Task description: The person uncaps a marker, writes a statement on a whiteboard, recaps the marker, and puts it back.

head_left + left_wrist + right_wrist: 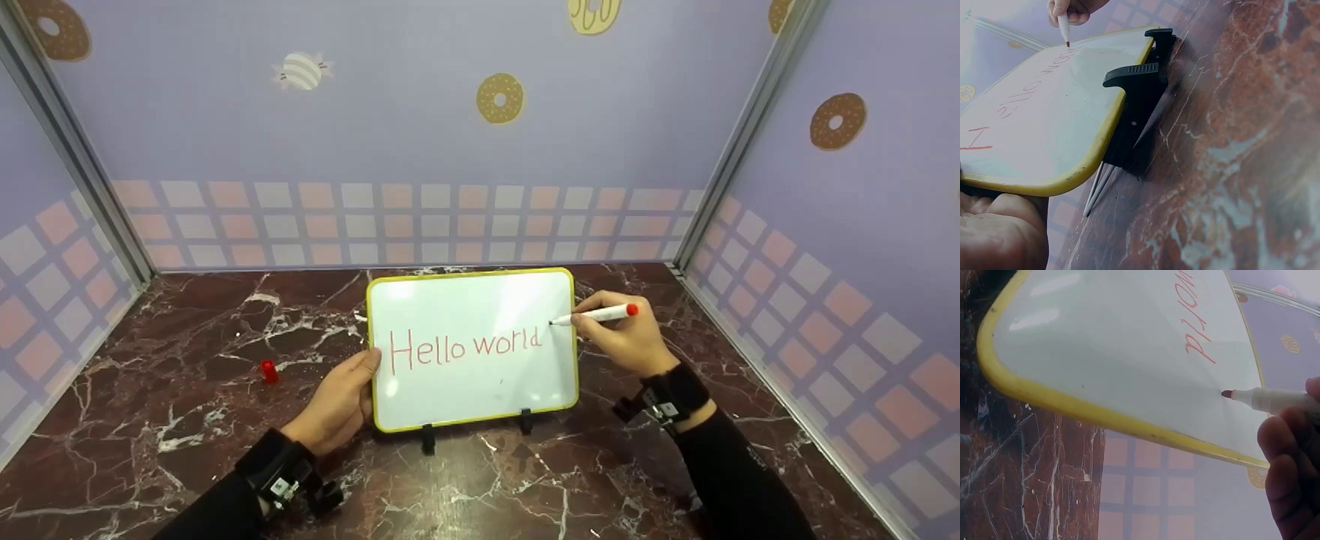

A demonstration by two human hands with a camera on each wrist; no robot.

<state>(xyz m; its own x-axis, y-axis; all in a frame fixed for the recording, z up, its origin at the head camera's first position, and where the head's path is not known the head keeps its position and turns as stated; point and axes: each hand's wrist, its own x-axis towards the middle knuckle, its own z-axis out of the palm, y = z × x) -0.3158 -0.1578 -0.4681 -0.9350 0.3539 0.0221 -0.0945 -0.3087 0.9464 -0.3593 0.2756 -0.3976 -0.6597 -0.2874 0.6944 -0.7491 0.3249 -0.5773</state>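
A small whiteboard (465, 397) with a yellow frame leans back on a stand with black clips (1134, 84). Red handwriting on it reads "Hello world" (465, 349). My left hand (341, 397) grips the board's left edge, thumb on the front and the other fingers behind, partly hidden. My right hand (626, 337) pinches a white marker (600, 315) with a red end. In the right wrist view the marker's dark red tip (1227, 394) is at the board's surface, just past the "d"; whether it touches I cannot tell.
A red marker cap (269, 371) stands on the dark red marbled table (225, 435), left of the board. Lilac walls (405, 135) with donut pictures and pink and white squares enclose the back and both sides. Thin metal stand legs (1098, 191) show behind the board.
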